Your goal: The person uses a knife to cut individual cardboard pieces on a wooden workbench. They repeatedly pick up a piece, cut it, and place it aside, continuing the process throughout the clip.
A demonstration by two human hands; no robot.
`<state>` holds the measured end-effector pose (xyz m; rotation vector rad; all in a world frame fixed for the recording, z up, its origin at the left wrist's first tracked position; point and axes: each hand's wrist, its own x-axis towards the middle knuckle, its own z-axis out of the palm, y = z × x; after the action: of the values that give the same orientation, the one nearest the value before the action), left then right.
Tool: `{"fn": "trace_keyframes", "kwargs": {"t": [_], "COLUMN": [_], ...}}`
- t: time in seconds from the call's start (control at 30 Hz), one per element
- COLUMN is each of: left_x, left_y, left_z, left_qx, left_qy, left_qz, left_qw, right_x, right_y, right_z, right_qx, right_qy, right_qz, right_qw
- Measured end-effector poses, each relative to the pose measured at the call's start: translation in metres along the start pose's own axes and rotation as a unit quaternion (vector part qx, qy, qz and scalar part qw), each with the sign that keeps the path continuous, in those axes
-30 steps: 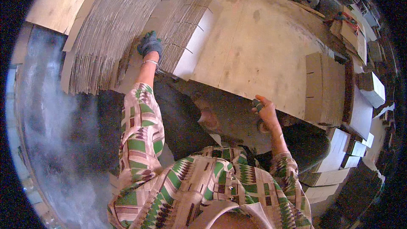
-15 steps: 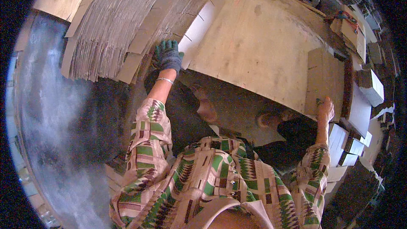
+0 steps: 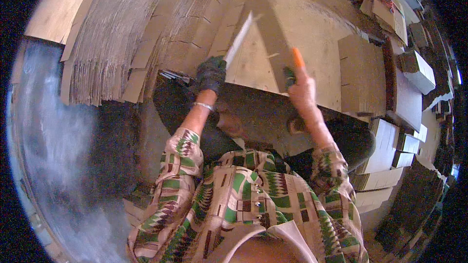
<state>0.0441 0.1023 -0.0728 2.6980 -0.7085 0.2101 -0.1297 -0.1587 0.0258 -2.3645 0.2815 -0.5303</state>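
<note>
My left hand, in a dark grey-green glove with a bracelet at the wrist, grips the near end of a cardboard sheet with a pale underside, at the right end of a leaning row of cardboard. To its right, my right hand pinches the near end of a narrow brown cardboard piece, which is tilted and blurred. An orange cover is on one finger, and a dark green one seems to be on the thumb. The fingertips behind the sheets are hidden.
A long row of slotted cardboard sheets leans at the left on the wooden board. Another cardboard stack stands at the board's right end. White-faced bundles lie farther right. My knees are under the board's near edge.
My right hand has come left from the right-hand stack with a cardboard piece. My left hand has moved slightly right and nearer me, from lying spread on the row to gripping a sheet.
</note>
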Motion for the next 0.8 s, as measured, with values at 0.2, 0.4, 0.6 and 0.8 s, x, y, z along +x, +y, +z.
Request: {"fn": "trace_keyframes", "kwargs": {"t": [0.2, 0.4, 0.6, 0.8], "left_x": [-0.028, -0.045, -0.021, -0.041], "left_y": [0.084, 0.131, 0.054, 0.043], "left_z": [0.006, 0.004, 0.021, 0.010], "left_qx": [-0.088, -0.266, -0.108, 0.113], "left_qy": [-0.123, -0.181, -0.035, -0.302], "left_qz": [-0.013, -0.050, -0.041, -0.044], "left_qw": [0.988, 0.946, 0.993, 0.945], "right_x": [0.001, -0.036, -0.013, 0.028], "right_y": [-0.009, 0.052, 0.014, 0.020], "right_z": [0.027, 0.048, 0.022, 0.054], "right_qx": [-0.104, -0.189, -0.150, -0.152], "right_qy": [-0.087, -0.147, -0.143, -0.058], "right_qz": [-0.031, -0.008, 0.047, 0.001], "right_qw": [0.990, 0.971, 0.977, 0.987]}}
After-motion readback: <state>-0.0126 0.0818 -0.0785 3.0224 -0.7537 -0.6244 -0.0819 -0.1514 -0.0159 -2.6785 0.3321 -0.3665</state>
